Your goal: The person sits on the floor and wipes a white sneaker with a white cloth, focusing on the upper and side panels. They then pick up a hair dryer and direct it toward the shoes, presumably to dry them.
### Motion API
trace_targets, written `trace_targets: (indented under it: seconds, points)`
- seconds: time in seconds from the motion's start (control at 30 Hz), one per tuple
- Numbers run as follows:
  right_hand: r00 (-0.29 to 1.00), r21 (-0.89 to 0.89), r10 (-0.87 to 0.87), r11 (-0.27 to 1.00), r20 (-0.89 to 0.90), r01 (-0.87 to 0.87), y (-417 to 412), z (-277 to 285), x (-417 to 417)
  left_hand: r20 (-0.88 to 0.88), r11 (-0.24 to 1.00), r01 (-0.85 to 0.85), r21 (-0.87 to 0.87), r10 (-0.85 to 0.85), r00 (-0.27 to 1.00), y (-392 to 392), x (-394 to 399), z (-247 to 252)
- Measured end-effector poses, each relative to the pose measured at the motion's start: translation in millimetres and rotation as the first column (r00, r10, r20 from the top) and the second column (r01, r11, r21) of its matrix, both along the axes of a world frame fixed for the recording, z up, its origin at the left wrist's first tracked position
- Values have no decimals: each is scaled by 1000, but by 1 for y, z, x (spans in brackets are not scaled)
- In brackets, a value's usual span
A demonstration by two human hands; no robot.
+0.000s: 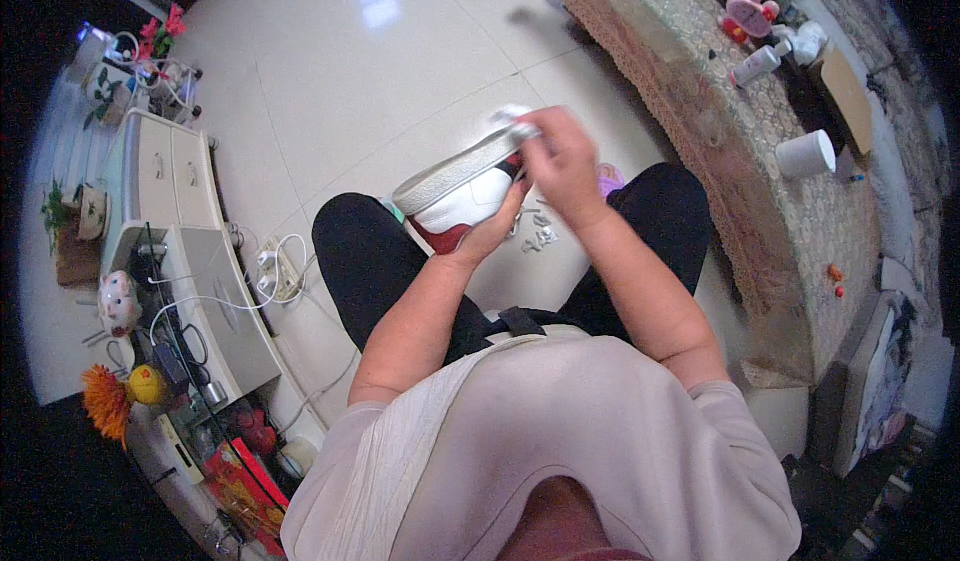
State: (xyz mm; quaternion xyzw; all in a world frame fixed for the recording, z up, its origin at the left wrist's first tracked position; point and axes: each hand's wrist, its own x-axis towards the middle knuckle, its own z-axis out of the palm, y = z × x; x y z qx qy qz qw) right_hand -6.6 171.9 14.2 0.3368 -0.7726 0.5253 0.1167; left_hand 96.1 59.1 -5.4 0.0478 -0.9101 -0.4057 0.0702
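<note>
A white sneaker with dark red parts (476, 195) is held on its side above my lap, its pale sole turned away from me. My left hand (491, 232) grips it from below, around the upper. Blurred by motion, my right hand (559, 156) pinches a crumpled white wipe or tissue (523, 127) against the sole's edge at the shoe's right end. Under the hands, several crumpled whitish scraps (541, 237) lie between my legs; what they are made of is unclear.
At the right runs a table with a lace-edged cloth (750, 178), bearing a white cylindrical container (805, 154) and a bottle (756, 64). A white cabinet (217, 283) stands left, near a power strip with cables (279, 276) on the tiled floor. A purple slipper (609, 178) is by my right knee.
</note>
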Motion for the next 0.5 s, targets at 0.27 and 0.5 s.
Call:
trace_targets:
  seconds: [0.27, 0.5]
  points:
    - [919, 80, 88, 995, -385, -62, -14, 17, 17, -466, 975, -218, -37, 176, 867, 2, -5, -42]
    - [568, -589, 390, 778, 725, 218, 32, 18, -43, -235, 889, -135, 438, 258, 937, 5, 0, 10]
